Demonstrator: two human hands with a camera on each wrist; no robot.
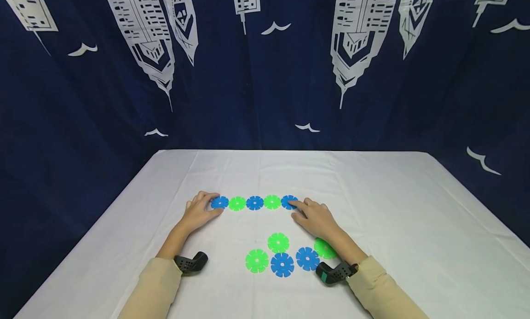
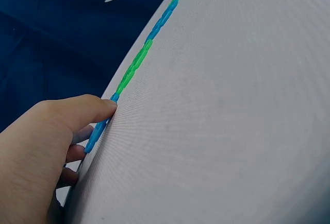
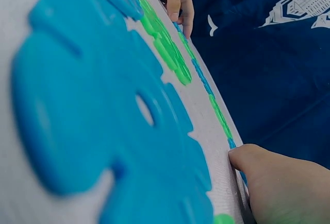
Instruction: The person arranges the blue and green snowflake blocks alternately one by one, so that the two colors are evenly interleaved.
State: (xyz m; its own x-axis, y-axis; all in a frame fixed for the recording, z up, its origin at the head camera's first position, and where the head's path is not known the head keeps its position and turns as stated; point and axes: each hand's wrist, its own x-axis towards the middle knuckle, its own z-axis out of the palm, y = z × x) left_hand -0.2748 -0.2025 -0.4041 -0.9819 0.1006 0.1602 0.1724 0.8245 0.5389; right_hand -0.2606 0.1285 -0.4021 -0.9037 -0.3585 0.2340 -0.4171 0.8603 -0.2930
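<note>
Several notched plastic discs lie flat in a row across the white table, blue and green by turns. My left hand (image 1: 200, 211) is at the row's left end, with thumb and forefinger at opposite edges of a blue disc (image 1: 220, 202), pinching it. In the left wrist view the thumb (image 2: 105, 108) meets that disc's near side. At the other end, the forefinger of my right hand (image 1: 316, 217) rests on another blue disc (image 1: 288, 201), its thumb just below. A green disc (image 1: 237, 203), a blue disc (image 1: 254, 203) and a green disc (image 1: 272, 202) sit between the hands.
Nearer me lie loose discs: a green disc (image 1: 278, 242), a second green disc (image 1: 256, 261), a blue disc (image 1: 282, 264) and another blue disc (image 1: 308, 258). My right forearm partly covers one more green disc (image 1: 324, 248). A dark blue printed curtain (image 1: 256, 89) hangs behind the table (image 1: 372, 181).
</note>
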